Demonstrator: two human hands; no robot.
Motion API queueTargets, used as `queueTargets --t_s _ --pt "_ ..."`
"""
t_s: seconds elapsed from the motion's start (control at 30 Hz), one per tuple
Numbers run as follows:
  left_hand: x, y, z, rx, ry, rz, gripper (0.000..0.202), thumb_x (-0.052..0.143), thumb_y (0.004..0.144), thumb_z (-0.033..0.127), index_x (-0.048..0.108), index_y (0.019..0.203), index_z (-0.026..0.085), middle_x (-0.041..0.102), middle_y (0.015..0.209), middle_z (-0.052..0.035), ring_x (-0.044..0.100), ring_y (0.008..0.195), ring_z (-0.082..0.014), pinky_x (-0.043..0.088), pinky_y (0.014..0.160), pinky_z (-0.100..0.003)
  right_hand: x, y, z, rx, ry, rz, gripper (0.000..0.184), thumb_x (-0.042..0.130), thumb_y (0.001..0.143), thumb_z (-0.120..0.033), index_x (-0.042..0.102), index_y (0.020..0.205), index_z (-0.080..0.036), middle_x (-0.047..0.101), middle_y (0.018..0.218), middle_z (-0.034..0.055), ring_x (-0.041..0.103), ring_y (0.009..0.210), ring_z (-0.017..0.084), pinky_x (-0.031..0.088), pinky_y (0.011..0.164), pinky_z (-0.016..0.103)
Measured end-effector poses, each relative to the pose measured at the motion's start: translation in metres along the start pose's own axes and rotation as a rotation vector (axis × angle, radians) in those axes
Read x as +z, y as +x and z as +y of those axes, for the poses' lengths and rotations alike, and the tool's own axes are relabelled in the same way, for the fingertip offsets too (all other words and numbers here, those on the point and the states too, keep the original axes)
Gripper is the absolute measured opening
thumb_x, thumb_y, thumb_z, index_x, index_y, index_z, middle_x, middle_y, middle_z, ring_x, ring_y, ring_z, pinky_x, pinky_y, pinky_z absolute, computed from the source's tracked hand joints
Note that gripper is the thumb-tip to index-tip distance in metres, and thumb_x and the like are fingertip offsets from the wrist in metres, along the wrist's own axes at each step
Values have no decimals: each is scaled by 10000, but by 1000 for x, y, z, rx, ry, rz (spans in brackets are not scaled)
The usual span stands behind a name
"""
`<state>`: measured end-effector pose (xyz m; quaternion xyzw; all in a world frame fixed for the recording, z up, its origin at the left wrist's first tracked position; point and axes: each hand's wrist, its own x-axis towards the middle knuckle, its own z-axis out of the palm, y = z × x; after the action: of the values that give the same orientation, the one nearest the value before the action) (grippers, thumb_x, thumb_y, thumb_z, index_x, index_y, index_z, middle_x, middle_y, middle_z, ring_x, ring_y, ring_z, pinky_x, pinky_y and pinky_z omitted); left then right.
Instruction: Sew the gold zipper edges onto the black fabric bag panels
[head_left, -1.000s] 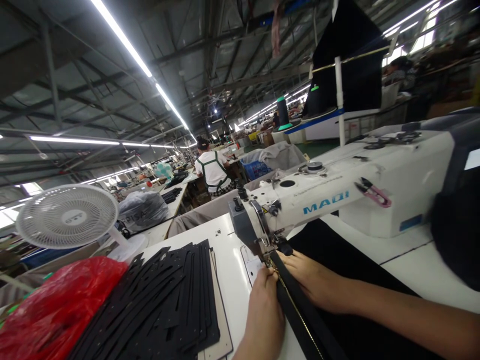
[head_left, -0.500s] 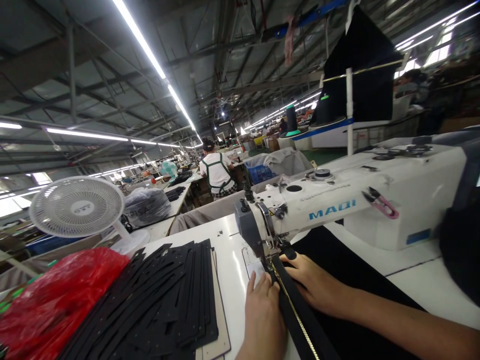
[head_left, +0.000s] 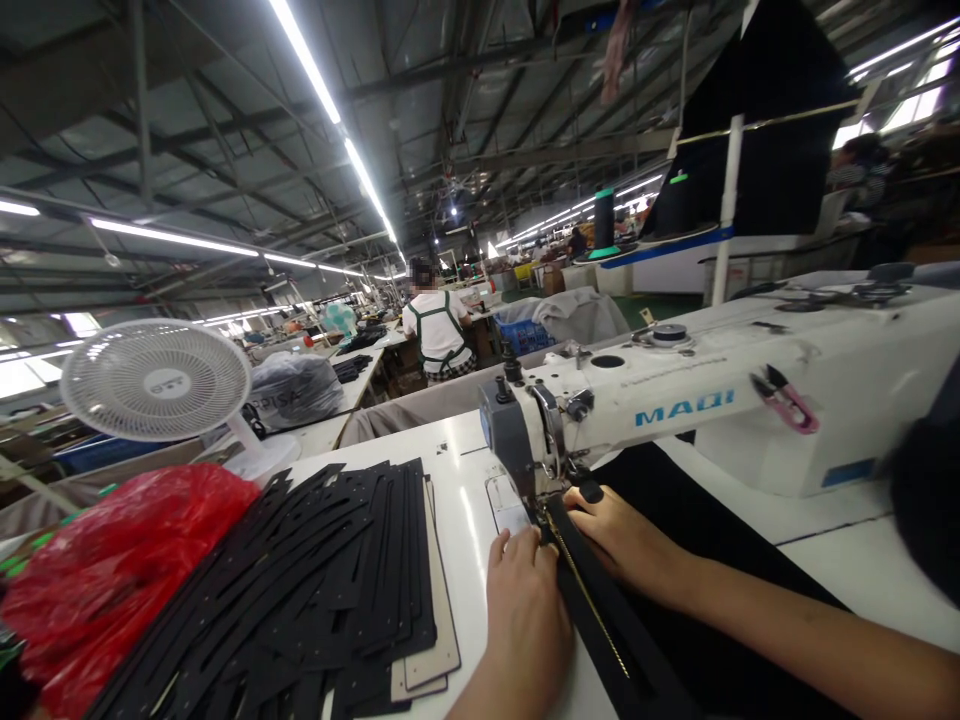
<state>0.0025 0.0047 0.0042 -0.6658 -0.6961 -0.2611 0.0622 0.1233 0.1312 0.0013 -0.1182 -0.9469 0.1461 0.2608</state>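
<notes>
A black zipper with gold teeth (head_left: 591,598) runs up to the presser foot of a white sewing machine (head_left: 750,400), atop a large piece of black fabric (head_left: 697,570). Along the zipper's left edge lies my left hand (head_left: 525,605), fingers bent and closed on it near the foot. My right hand (head_left: 630,540) is on the other side, its fingers closed on the black material close to the needle area. The needle itself is hard to make out. Parts of the fingertips and the fabric under the right hand are hidden.
Left on the white table (head_left: 461,500) is a stack of black cut pieces (head_left: 330,580), with a red plastic bag (head_left: 142,560) beside it. A white fan (head_left: 161,380) stands behind. Pink-handled snips (head_left: 787,400) sit on the machine. A person (head_left: 439,325) works ahead.
The view has shifted slightly, so the machine appears farther right. The lower end of the gold teeth now shows, farther up toward the machine. Both hands stay close to the presser foot.
</notes>
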Motion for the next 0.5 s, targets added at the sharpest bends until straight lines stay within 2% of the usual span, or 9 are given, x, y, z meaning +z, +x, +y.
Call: queueTargets --t_s 0.07,0.13,0.33,0.5 --pt "-4 0 3 -57 13 -25 284 471 739 66 624 955 170 608 1034 -82 537 967 -235 417 894 -429 0 5 -1 23 -22 -23 235 400 889 -209 613 814 -143 599 895 120 547 831 231 421 748 362" --pt "-7 0 5 -56 23 -57 275 484 742 80 617 959 183 594 1030 -73 520 944 -235 426 841 -406 1 9 -2 44 -17 -29 197 406 858 -164 589 787 -143 606 841 112 560 772 221 427 702 335" --pt "-9 4 3 3 75 -129 206 497 803 146 616 959 209 571 1030 -62 484 956 -239 400 843 -398 3 12 2 138 70 2 141 455 803 -144 573 737 -182 624 751 37 588 700 162 421 615 235" --pt "-8 6 1 51 123 -145 202 473 832 145 619 961 200 558 993 -64 478 924 -234 407 817 -379 10 15 5 293 85 36 124 503 740 -144 555 633 -180 613 636 13 568 585 148 386 540 223"
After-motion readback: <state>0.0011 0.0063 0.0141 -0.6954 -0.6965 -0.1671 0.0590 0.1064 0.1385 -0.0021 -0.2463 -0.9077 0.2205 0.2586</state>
